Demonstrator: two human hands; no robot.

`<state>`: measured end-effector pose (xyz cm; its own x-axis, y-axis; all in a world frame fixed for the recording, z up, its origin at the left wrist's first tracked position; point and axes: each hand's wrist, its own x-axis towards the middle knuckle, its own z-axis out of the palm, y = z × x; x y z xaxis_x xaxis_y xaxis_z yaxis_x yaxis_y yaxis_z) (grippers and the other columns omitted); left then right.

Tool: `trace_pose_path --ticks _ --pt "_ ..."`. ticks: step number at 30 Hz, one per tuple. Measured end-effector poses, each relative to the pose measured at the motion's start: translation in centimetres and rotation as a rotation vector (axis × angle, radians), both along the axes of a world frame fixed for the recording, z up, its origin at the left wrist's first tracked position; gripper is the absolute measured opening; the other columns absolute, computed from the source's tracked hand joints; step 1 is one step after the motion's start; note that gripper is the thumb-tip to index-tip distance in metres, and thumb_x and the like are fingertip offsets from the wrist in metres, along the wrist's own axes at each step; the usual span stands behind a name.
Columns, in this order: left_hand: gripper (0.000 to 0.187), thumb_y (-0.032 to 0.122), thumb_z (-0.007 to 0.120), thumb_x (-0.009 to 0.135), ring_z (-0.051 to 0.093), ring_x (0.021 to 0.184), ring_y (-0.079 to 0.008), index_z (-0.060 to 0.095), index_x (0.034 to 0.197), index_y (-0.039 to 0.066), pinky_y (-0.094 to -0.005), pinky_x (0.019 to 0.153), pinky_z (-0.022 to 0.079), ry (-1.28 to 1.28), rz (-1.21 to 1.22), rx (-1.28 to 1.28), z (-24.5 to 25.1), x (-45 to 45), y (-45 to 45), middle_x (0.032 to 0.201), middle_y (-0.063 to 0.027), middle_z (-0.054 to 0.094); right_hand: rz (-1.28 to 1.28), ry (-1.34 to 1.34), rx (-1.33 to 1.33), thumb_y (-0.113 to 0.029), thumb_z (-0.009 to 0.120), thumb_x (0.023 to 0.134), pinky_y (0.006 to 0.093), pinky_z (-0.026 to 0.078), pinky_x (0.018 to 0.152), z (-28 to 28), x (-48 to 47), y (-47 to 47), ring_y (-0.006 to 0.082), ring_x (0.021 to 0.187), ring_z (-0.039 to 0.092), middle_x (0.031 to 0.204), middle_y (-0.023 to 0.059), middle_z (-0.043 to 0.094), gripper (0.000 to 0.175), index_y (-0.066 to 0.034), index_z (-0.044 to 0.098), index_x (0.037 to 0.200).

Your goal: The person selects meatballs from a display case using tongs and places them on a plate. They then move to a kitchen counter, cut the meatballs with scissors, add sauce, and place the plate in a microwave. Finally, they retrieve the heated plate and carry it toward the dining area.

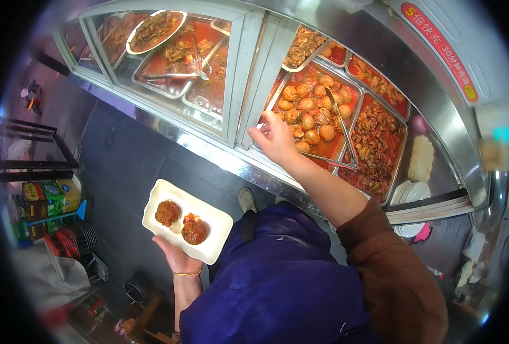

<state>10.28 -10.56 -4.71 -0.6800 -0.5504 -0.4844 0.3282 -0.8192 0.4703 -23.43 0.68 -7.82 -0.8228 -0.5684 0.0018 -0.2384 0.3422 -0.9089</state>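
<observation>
My left hand (181, 258) supports a cream rectangular dish (218, 241) from below, its thumb along the near edge. Two brown, sauced balls of food (167, 213) lie on the dish, with some red bits on one. At the food display case, my right hand (276, 139) has its thumb and fingers at the edge of the sliding glass door's pale frame (248, 99); part of that grip is hidden. Beyond this hand, a metal tray (357, 96) holds many round brown pieces in red sauce. Metal tongs (344, 124) rest across that tray.
Chopped meat in sauce (372, 137) fills a neighbouring tray. Behind the glass are more tongs (200, 71) and an oval plate of food (157, 32). Stacked white plates (411, 193) stand at the case's right end. Boxes (52, 202) and a black-and-red basket (71, 241) sit at left on the dark floor.
</observation>
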Motion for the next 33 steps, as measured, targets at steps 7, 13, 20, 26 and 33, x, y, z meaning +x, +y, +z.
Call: trace_pose_path --ticks 7,13,20,26,33 --pt "0.085 0.069 0.052 0.086 0.043 0.135 -0.0303 0.032 0.15 0.016 -0.0507 0.112 0.038 0.009 -0.029 0.005 -0.3 0.5 -1.6 0.15 -0.0055 0.042 0.003 -0.255 -0.422 -0.012 0.064 0.092 0.0333 0.052 0.079 -1.3 -0.9 -2.8 0.0184 0.09 0.067 0.1 0.0124 0.071 0.024 0.0013 0.062 0.111" --pt "0.087 0.069 0.055 0.085 0.043 0.135 -0.0313 0.031 0.151 0.016 -0.0514 0.111 0.038 0.043 -0.189 -0.021 0.2 -1.0 -2.8 0.15 -0.006 0.041 -0.151 -0.124 -0.193 -0.015 0.062 0.093 0.0331 0.052 0.071 -1.5 -0.4 -1.0 0.0161 0.079 0.067 0.086 0.012 0.071 0.018 -0.0024 0.068 0.105" --pt "0.087 0.069 0.052 0.086 0.043 0.135 -0.0314 0.029 0.152 0.017 -0.0514 0.111 0.038 0.107 -0.326 -0.069 -0.3 -4.2 -4.3 0.151 -0.0061 0.04 -0.328 -0.228 -0.14 -0.015 0.062 0.094 0.0309 0.053 0.074 -2.1 1.8 19.5 0.0128 0.083 0.064 0.094 0.0064 0.069 0.02 0.0003 0.065 0.107" --pt "0.087 0.069 0.053 0.086 0.042 0.136 -0.031 0.029 0.152 0.017 -0.0508 0.111 0.038 0.179 -0.429 -0.031 -1.1 -6.3 -4.9 0.151 -0.0055 0.04 -1.061 0.447 0.137 -0.007 0.062 0.09 0.0333 0.049 0.083 5.8 9.4 39.0 0.0212 0.096 0.063 0.1 0.0108 0.065 0.024 0.002 0.062 0.112" --pt "0.088 0.071 0.05 0.086 0.042 0.136 -0.0303 0.029 0.152 0.017 -0.0494 0.112 0.036 0.182 -0.548 0.002 -1.4 -8.9 -4.6 0.152 -0.0052 0.039 0.106 0.966 1.371 -0.018 0.064 0.078 0.0466 0.034 0.108 10.1 10.0 38.0 0.026 0.112 0.053 0.108 0.0073 0.06 0.03 -0.0074 0.065 0.107"
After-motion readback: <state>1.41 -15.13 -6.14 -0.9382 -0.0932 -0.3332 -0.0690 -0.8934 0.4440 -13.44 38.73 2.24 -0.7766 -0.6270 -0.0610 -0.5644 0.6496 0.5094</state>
